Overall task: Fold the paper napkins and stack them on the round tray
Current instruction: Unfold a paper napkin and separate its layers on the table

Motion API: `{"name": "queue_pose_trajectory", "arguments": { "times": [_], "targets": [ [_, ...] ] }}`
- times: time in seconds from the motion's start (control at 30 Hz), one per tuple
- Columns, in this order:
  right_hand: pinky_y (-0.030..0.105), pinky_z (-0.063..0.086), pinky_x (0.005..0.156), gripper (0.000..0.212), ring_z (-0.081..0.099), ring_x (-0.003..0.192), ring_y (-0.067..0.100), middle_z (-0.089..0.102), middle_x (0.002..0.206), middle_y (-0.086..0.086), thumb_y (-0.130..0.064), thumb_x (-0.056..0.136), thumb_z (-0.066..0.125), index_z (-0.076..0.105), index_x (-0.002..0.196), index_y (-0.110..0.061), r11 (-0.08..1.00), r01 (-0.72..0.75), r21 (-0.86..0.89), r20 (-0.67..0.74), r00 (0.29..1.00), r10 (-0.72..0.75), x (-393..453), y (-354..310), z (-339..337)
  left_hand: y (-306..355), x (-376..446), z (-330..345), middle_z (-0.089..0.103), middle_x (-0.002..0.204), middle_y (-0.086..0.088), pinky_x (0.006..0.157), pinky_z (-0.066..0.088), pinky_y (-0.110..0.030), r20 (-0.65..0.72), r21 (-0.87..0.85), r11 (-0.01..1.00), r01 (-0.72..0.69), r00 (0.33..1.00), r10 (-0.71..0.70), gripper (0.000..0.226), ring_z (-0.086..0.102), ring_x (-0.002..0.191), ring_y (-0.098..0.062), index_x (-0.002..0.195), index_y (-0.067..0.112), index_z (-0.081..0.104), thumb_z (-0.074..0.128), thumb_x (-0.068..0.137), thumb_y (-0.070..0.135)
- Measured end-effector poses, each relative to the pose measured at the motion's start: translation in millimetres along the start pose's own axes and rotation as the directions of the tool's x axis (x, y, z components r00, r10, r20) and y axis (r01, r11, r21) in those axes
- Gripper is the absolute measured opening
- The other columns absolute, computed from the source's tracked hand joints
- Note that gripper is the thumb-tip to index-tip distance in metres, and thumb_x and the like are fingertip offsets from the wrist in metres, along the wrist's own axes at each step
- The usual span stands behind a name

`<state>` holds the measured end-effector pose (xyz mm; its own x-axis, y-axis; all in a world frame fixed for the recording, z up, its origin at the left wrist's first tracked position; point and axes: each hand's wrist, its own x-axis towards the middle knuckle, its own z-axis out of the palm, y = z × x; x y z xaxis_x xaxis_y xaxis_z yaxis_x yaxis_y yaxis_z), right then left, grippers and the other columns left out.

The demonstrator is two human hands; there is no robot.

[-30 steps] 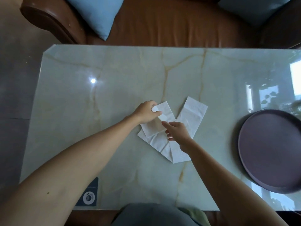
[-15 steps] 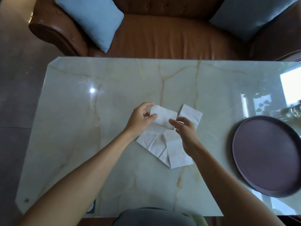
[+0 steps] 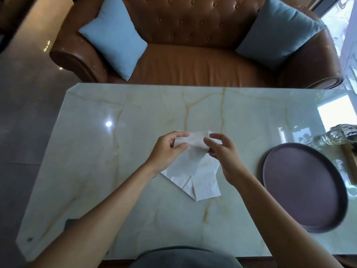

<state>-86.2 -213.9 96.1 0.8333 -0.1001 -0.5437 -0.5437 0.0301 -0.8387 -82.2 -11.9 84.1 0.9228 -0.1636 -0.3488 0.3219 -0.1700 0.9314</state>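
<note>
A white paper napkin (image 3: 193, 147) is raised off the marble table (image 3: 116, 151), its far end pinched between both hands. My left hand (image 3: 166, 151) grips its left edge with thumb and fingers. My right hand (image 3: 224, 151) holds its right edge. Its lower part still trails onto the table. A second white napkin (image 3: 205, 182) lies flat under it, partly covered, with one corner showing behind my right fingers. The round dark purple tray (image 3: 301, 188) sits to the right with nothing on it.
A clear glass bottle (image 3: 336, 137) lies at the far right edge beyond the tray. A brown leather sofa (image 3: 193, 62) with two blue cushions stands behind the table. Grey clothing shows at the near edge.
Both hands have lifted the left napkin's far end off the table and brought it up between them. The camera has tilted up, showing more of the sofa.
</note>
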Motion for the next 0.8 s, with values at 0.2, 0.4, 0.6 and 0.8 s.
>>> {"name": "queue_pose_trajectory", "arguments": {
  "times": [0.2, 0.4, 0.6, 0.8],
  "targets": [
    [0.036, 0.049, 0.098, 0.054, 0.069, 0.101, 0.019, 0.079, 0.087, -0.004, -0.018, 0.090, 0.077, 0.054, 0.138, -0.023, 0.999, 0.025, 0.041, 0.021, 0.999, -0.026, -16, 3, -13, 8, -12, 13, 0.077, 0.105, -0.006, 0.087, 0.053, -0.030, -0.055, -0.023, 1.000, 0.017, 0.998, -0.019, 0.021, 0.071, 0.094, -0.020, 0.112, 0.023, 0.074, 0.072, 0.092, 0.019],
    [0.032, 0.049, 0.096, 0.056, 0.068, 0.092, 0.012, 0.076, 0.096, 0.002, -0.010, 0.091, 0.074, 0.052, 0.140, -0.026, 0.996, 0.045, 0.078, 0.029, 0.998, -0.047, -27, 11, -22, 6, -19, 30, 0.078, 0.104, -0.003, 0.089, 0.055, -0.038, -0.195, -0.047, 0.999, -0.005, 0.981, -0.005, 0.022, 0.072, 0.093, -0.020, 0.111, 0.020, 0.074, 0.075, 0.089, 0.019],
    [0.018, 0.050, 0.074, 0.041, 0.066, 0.079, 0.010, 0.072, 0.092, 0.007, -0.004, 0.093, 0.069, 0.062, 0.129, -0.021, 0.983, 0.168, -0.077, 0.046, 0.985, -0.165, -26, 4, -31, 4, -22, 32, 0.078, 0.106, -0.003, 0.096, 0.058, -0.040, -0.182, 0.011, 1.000, -0.025, 0.983, 0.027, 0.031, 0.075, 0.098, -0.019, 0.114, 0.011, 0.073, 0.079, 0.084, 0.011],
    [0.024, 0.051, 0.081, 0.024, 0.067, 0.088, 0.017, 0.073, 0.097, 0.002, -0.007, 0.092, 0.071, 0.071, 0.114, -0.018, 0.877, 0.319, -0.360, 0.139, 0.948, -0.288, -22, 4, -30, 9, -28, 32, 0.078, 0.100, 0.002, 0.090, 0.058, -0.028, -0.199, 0.214, 0.975, -0.063, 0.974, 0.107, 0.029, 0.074, 0.091, -0.013, 0.114, 0.016, 0.076, 0.079, 0.085, 0.015]
  ]
}}
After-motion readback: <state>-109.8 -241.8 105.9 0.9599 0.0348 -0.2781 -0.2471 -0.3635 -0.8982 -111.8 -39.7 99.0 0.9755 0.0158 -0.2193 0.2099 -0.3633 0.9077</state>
